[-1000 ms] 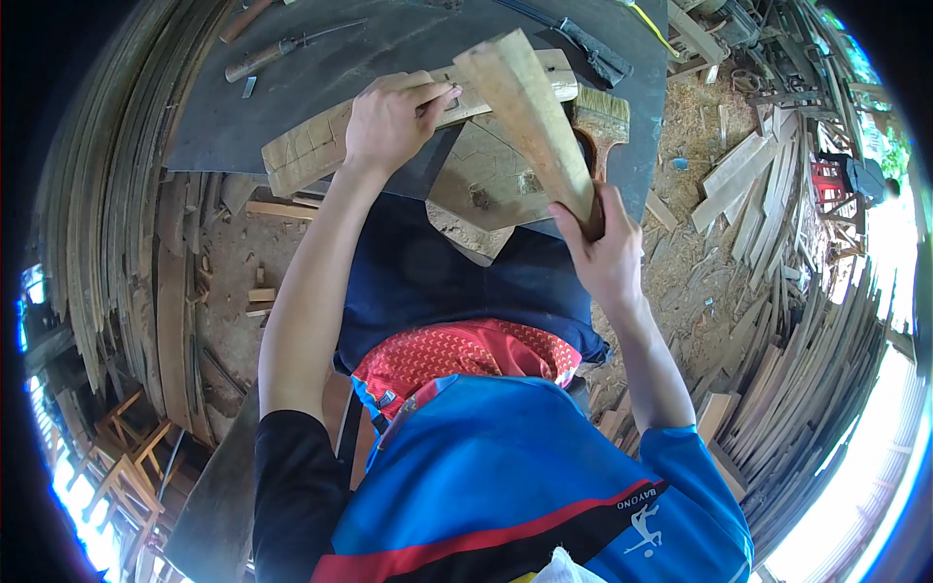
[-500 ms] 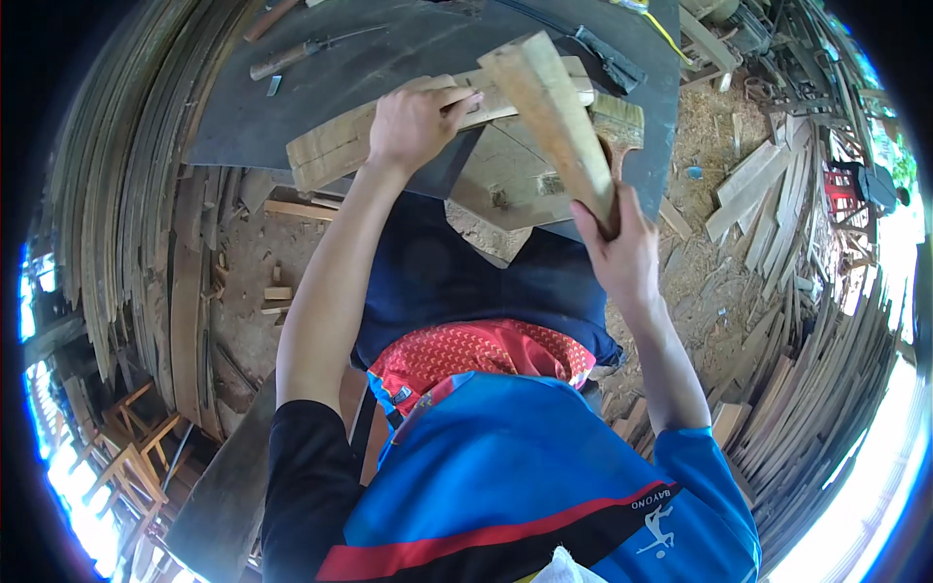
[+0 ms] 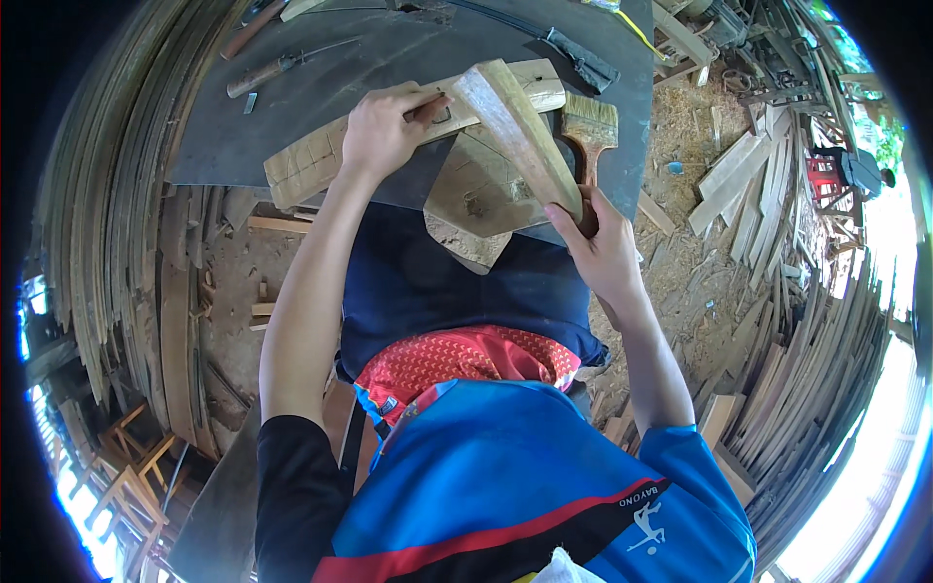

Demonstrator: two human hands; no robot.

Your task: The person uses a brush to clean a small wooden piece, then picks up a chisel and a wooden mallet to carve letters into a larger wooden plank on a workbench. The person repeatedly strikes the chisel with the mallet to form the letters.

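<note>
A curved piece of wood [image 3: 304, 160] with dark lines marked on it lies across the dark tabletop. On it rests my left hand [image 3: 381, 131], thumb and fingers pinched together over a small marked spot; what they hold is too small to make out. My right hand [image 3: 604, 243] is wrapped around the narrow end of a tapered wooden mallet [image 3: 520, 131]. The mallet slants up and left, its thick end beside my left fingertips and hiding part of the curved piece. A wide paintbrush [image 3: 589, 121] lies just beyond my right hand.
A flat angular board [image 3: 476, 189] lies at the table's near edge, above my lap. A wooden-handled pointed tool [image 3: 260, 78] and a black tool [image 3: 581, 60] lie farther back on the table [image 3: 330, 83]. Long planks [image 3: 107, 194] stand at left; offcuts [image 3: 743, 180] litter the floor at right.
The mallet's thick end has swung down and left, closer to my left fingertips. My left hand keeps its pinch on the curved wood. The whole view has shifted slightly.
</note>
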